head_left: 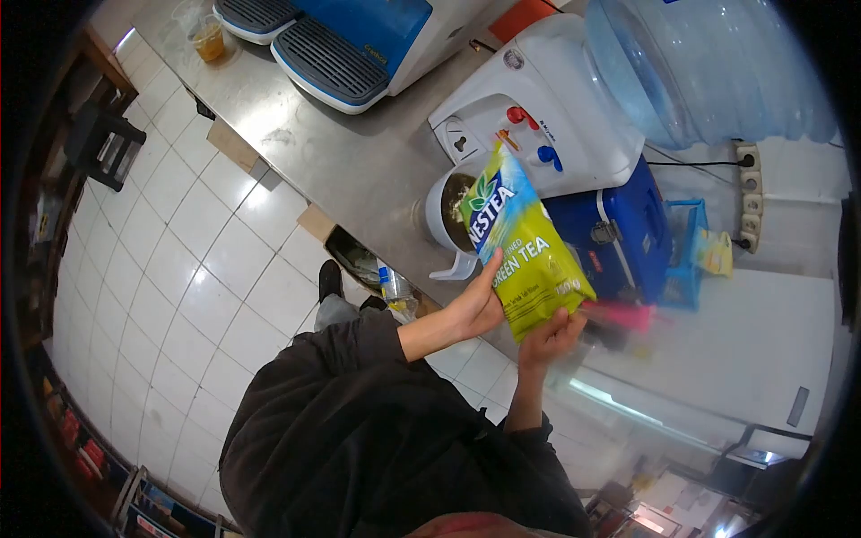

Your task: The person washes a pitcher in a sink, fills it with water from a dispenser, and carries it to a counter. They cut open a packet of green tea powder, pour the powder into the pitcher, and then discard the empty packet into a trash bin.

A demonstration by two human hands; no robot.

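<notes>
A green and blue Nestea green tea packet (529, 260) is held in both hands, its narrow top end over a white pitcher (434, 215). My left hand (478, 300) grips the packet's lower left side. At the bottom corner, the fingers of my right hand (549, 339) pinch the packet. Brown liquid with pale powder or foam shows inside the pitcher, partly hidden by the packet. The pitcher stands on a metal counter (359, 161), its handle towards me, in front of a white water dispenser (538, 117) with red and blue taps.
Blue drink machine (359, 40) with drip trays at the counter's back left, beside a plastic cup (208, 43) of amber liquid. A blue cooler box (614, 238) and a light blue basket (686, 255) stand right of the dispenser. Power sockets (750, 197) line the wall. Black stool (103, 143) at far left.
</notes>
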